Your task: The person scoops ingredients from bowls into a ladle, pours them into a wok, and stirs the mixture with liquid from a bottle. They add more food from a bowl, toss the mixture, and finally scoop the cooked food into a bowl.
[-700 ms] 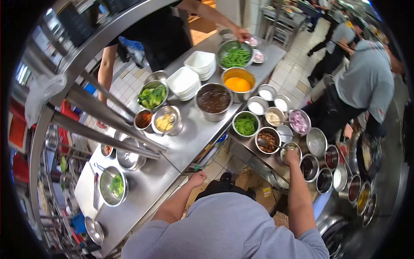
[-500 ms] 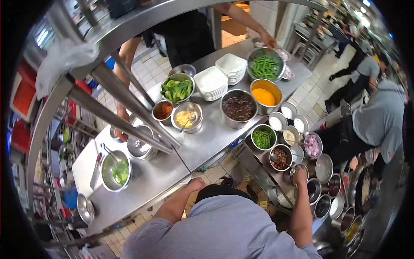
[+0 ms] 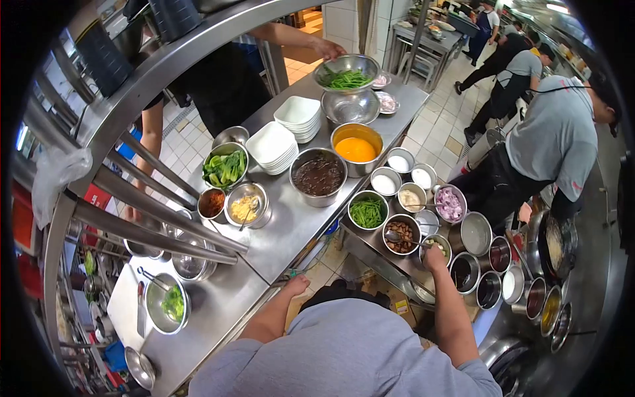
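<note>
My left hand is closed in a loose fist beside the edge of the steel table, with nothing visible in it. Over a small container of pale pieces, the fingers of my right hand are curled; what they hold is hidden. A spoon lies in the container of brown chunks, its handle reaching toward that hand. Nearby stand cut green beans and chopped purple onion, each in a metal container.
Across the table, a co-worker's hand grips a metal bowl of green beans above another bowl. White dishes, dark sauce and orange liquid stand between. A co-worker stands at right; steel rails cross the left.
The co-worker has raised the bowl of green beans, uncovering the bowl beneath. My view has shifted, moving most things leftward. My right hand stays by the same container.
</note>
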